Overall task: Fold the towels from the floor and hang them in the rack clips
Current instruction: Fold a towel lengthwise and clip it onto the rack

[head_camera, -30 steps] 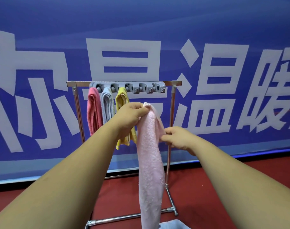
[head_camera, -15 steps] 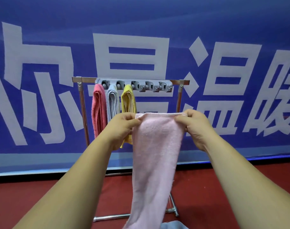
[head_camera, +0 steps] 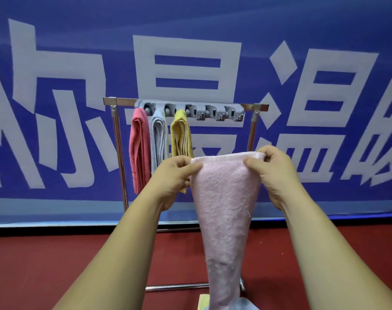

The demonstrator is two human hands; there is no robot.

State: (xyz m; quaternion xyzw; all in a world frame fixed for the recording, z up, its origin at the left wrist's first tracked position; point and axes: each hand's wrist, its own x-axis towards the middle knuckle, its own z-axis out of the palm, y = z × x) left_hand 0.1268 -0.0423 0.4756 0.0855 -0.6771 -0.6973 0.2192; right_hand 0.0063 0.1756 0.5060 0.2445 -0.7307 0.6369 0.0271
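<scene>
A pale pink towel (head_camera: 224, 209) hangs in front of me, stretched flat along its top edge. My left hand (head_camera: 174, 175) pinches its top left corner and my right hand (head_camera: 271, 168) pinches its top right corner. Behind it stands a metal rack (head_camera: 116, 139) with a grey clip bar (head_camera: 190, 110). A red towel (head_camera: 139, 148), a grey towel (head_camera: 159, 137) and a yellow towel (head_camera: 180, 135) hang folded from the three left clips. The two right clips hold nothing.
A blue banner with large white characters (head_camera: 186, 63) fills the wall behind the rack. The floor (head_camera: 45, 265) is dark red. At the bottom edge lie more towels, a yellow one (head_camera: 202, 303) and a light blue one (head_camera: 246, 304), partly hidden by the pink towel.
One second ago the pink towel hung bunched from my left hand. My right hand took the other corner and both hands spread the top edge wide; the view shifted slightly.
</scene>
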